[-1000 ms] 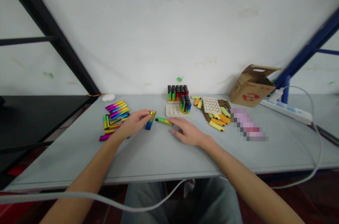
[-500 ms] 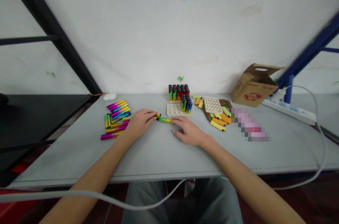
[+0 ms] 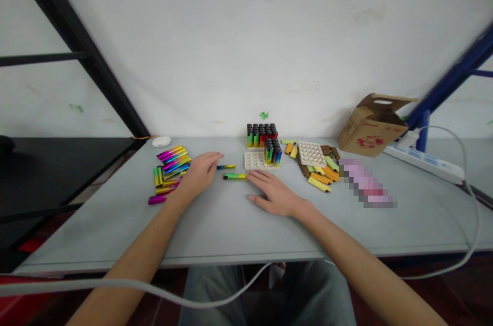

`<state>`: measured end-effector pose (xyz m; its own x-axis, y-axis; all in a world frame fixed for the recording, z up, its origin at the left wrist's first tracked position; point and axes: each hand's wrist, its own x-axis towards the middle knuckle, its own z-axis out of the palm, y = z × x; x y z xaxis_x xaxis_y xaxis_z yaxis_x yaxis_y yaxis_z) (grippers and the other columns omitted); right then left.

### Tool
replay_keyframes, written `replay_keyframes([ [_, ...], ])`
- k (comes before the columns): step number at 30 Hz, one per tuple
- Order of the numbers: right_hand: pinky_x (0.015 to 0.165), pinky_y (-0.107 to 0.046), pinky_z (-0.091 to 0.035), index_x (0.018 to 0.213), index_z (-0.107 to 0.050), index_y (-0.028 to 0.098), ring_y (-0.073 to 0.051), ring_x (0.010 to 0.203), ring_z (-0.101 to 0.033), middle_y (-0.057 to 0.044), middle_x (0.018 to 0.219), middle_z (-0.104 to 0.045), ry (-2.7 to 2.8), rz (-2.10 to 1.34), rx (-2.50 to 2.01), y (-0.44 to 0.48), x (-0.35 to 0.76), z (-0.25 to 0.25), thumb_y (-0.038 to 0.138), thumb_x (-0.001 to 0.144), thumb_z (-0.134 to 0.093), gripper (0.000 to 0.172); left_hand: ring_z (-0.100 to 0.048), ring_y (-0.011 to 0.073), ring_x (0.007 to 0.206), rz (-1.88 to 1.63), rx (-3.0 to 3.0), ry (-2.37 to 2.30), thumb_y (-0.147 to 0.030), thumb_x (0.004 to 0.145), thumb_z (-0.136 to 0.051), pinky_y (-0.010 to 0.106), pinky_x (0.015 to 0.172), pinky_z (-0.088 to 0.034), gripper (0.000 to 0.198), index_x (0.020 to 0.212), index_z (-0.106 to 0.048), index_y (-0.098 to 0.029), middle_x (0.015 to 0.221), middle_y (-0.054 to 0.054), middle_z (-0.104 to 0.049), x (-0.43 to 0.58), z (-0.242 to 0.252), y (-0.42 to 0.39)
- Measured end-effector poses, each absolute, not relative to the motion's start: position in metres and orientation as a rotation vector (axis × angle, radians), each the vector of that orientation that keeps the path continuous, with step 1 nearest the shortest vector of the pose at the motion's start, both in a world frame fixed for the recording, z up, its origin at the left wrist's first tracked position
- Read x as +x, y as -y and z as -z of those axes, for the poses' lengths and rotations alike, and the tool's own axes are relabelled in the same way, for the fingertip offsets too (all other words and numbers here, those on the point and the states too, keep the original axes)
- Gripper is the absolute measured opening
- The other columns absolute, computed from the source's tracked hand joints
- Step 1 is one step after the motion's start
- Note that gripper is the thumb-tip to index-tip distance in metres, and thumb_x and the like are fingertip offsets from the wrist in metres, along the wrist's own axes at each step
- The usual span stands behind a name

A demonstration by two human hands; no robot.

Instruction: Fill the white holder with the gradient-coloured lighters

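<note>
My left hand rests on the table left of centre, fingers stretched to the right and nothing visibly gripped. Just beyond it lies a blue-and-yellow lighter, its left end close to the hand. A green-and-yellow lighter lies flat in front of that one, its black end to the left. The fingertips of my right hand reach this lighter's right end; the fingers are extended and the thumb stands apart. Behind, a white grid tray holds several upright lighters on its right side.
Shiny multicoloured lighters lie piled left. More upright lighters stand by the wall. On the right are loose yellow and orange lighters, another grid tray, a cardboard box, a blurred pink item and a power strip.
My left hand has drawn back left, leaving the blue-and-yellow lighter lying on the table. The green-and-yellow lighter has shifted slightly left and lies straighter. My right hand stays almost in place.
</note>
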<state>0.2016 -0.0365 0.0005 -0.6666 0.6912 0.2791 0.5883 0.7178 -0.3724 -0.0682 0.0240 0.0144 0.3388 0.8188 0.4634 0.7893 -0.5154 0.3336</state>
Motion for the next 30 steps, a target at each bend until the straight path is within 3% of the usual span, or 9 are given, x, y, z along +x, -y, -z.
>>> replay_keyframes([
  [5, 0.114, -0.048, -0.03, 0.142, -0.043, 0.011, -0.027, 0.138, -0.037, -0.019, 0.148, -0.041, 2.461, -0.359, -0.983, 0.034, 0.203, 0.0, 0.041, 0.094, -0.047, 0.058, -0.063, 0.025, 0.104, -1.015, 2.334, -1.783, -0.032, 0.086, -0.037, 0.039, 0.096, -0.047, 0.043, 0.113, -0.067, -0.015, 0.114, 0.011, -0.069, -0.108, -0.038, -0.018],
  [8, 0.113, -0.046, -0.031, 0.14, -0.045, 0.009, -0.027, 0.136, -0.04, -0.02, 0.144, -0.046, 2.462, -0.361, -0.989, 0.033, 0.203, -0.001, 0.04, 0.094, -0.047, 0.056, -0.066, 0.0265, 0.097, -0.846, 2.264, -1.81, -0.039, 0.079, -0.048, 0.037, 0.09, -0.051, 0.042, 0.108, -0.07, -0.018, 0.109, 0.009, -0.071, -0.128, -0.04, -0.016],
  [12, 0.113, -0.045, -0.032, 0.138, -0.046, 0.006, -0.027, 0.134, -0.042, -0.021, 0.141, -0.049, 2.464, -0.37, -0.987, 0.034, 0.202, -0.003, 0.038, 0.093, -0.048, 0.055, -0.065, 0.0301, 0.1, -0.611, 2.299, -1.737, -0.045, 0.069, -0.059, 0.039, 0.094, -0.048, 0.038, 0.096, -0.074, -0.022, 0.105, 0.008, -0.073, -0.133, -0.035, -0.017],
  [30, 0.11, -0.048, -0.034, 0.137, -0.049, 0.013, -0.028, 0.132, -0.043, -0.019, 0.141, -0.049, 2.481, -0.37, -0.938, 0.038, 0.2, -0.006, 0.041, 0.09, -0.053, 0.055, -0.066, 0.0286, 0.092, -0.72, 2.258, -1.691, -0.037, 0.068, -0.058, 0.041, 0.087, -0.051, 0.03, 0.089, -0.071, -0.021, 0.095, 0.009, -0.073, -0.12, -0.028, -0.019],
])
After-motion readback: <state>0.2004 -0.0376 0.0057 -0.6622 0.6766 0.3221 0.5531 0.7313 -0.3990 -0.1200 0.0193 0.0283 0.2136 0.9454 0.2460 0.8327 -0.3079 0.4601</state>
